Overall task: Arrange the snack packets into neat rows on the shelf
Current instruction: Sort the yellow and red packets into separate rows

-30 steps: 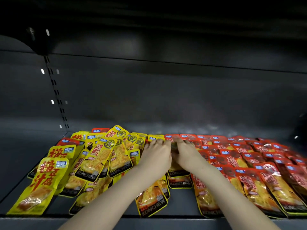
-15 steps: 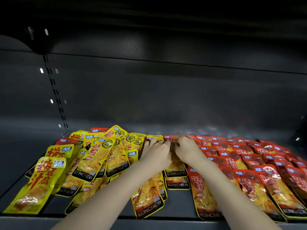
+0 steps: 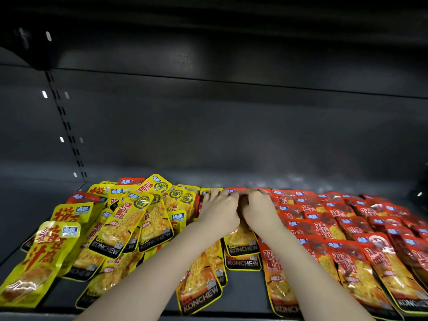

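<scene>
My left hand [image 3: 218, 213] and right hand [image 3: 260, 210] sat knuckle to knuckle at the centre of the frame, both on the far ends of the middle column [image 3: 242, 242] of yellow packets on the shelf [image 3: 245, 294]. My fingers were bent down over those upper edges. The fingertips were hidden behind the knuckles, so I could not tell whether I was pinching the packets or only pressing on them. From my hands the column ran straight down toward the lower edge of the frame. Its packets overlapped one another, with their long axes pointing from the bottom of the frame to the top. That put my hold at one end of the column, and the rest of it trailed between my forearms. Neither hand was nearer to it than the other. Just left of my left hand was the yellow heap [image 3: 125, 228], which filled the left of the frame. Its packets were crossed and tilted at several angles, and a few red ones showed among them. Just right of my right hand, the red rows [image 3: 347, 230] were overlapped in order out to the right edge. By my reckoning the next move depended on keeping the middle column parallel to the red rows. The untidy heap would then fall to the left hand.
</scene>
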### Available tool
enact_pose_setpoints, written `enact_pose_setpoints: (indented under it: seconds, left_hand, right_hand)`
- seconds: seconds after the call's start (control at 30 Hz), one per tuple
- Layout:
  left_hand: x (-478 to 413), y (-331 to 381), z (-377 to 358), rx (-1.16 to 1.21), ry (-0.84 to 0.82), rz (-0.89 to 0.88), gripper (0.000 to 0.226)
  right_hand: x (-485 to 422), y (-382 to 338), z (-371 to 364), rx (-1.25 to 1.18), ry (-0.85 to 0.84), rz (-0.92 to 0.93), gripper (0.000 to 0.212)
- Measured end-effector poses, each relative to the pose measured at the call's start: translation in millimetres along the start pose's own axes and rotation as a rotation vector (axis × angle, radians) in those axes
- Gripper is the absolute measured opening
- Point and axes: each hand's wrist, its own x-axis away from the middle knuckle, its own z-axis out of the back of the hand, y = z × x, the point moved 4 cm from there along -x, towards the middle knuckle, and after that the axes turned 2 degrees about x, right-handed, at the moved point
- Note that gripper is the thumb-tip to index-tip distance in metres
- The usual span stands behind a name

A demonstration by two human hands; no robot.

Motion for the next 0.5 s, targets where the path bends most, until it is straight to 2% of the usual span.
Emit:
enact_pose_setpoints:
  seconds: [0.13, 0.33, 0.4, 0.5]
  left_hand:
    - [-7, -6, -4, 0.088, -0.003, 0.022, 0.033]
    - [-12, -19, 0, 0.519, 0.037, 0.065, 0.018]
    - [-13, -22, 3, 0.666, 0.049, 0.076, 0.022]
    - [-14, -27, 12, 0.921, 0.164, 0.053, 0.039]
  right_hand:
    - [1, -2, 9, -0.073, 0.039, -0.026, 0.031]
    - [0, 9, 35, -0.221, 0.191, -0.156, 0.028]
    - [1, 13, 40, -0.235, 0.199, -0.176, 0.030]
    - [2, 17, 43, -0.279, 0.158, -0.208, 0.033]
